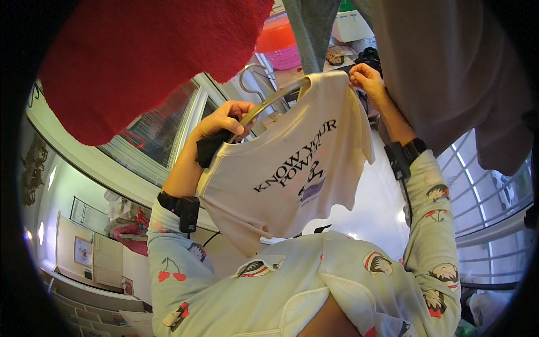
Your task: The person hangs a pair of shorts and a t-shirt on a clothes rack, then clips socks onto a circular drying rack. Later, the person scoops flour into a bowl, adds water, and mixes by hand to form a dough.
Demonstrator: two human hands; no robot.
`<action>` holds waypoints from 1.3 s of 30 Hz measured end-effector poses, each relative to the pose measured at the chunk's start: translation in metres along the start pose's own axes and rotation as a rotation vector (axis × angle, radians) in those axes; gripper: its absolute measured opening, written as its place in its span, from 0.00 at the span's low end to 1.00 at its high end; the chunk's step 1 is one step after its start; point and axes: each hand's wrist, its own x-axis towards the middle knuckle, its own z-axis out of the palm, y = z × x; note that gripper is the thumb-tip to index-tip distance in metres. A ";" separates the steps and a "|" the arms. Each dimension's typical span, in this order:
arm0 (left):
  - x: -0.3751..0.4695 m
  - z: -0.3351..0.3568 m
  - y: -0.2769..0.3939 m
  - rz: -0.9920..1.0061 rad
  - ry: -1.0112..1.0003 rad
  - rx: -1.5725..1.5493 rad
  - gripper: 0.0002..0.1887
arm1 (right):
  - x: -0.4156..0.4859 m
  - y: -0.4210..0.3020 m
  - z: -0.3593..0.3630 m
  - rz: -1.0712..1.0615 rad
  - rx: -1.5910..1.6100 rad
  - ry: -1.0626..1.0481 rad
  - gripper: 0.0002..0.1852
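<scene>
A white T-shirt [269,168] with black lettering and a printed figure hangs before me on a clothes hanger [276,96] with a metal hook. My left hand [227,120] grips the left arm of this hanger, beside the shirt's neckline. A bunched black cloth [212,147] lies under that hand, against the left shoulder of the shirt. At the far shoulder, my right hand [366,82] pinches the edge of the white fabric between thumb and fingers. The right end of the hanger is hidden inside the shirt.
Overhead hang a red fluffy textile [147,54], a grey garment [311,33] and a large brown-grey one [433,71]. Behind them are an orange basin [276,36], a pink basket [284,57] and a white box [351,26]. A window [164,122] is at left, a barred window [476,185] at right.
</scene>
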 end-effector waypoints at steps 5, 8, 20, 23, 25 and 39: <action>0.002 -0.016 -0.009 0.052 0.128 -0.053 0.18 | 0.009 0.003 -0.019 -0.116 -0.453 0.078 0.31; 0.007 -0.027 -0.015 0.065 0.112 -0.094 0.18 | -0.004 -0.004 -0.037 -0.139 -0.346 0.355 0.30; 0.115 -0.032 0.068 0.457 -0.032 0.111 0.11 | -0.095 -0.136 -0.052 -0.402 -0.522 0.780 0.22; 0.140 -0.030 0.101 0.594 0.046 0.117 0.11 | -0.122 -0.183 -0.037 -0.404 -0.223 0.497 0.26; 0.159 -0.035 0.127 0.681 0.107 0.110 0.11 | -0.130 -0.201 -0.024 -0.396 -0.259 0.543 0.28; 0.281 -0.049 0.320 1.125 0.454 0.016 0.10 | -0.138 -0.236 -0.047 -0.464 -0.430 0.651 0.33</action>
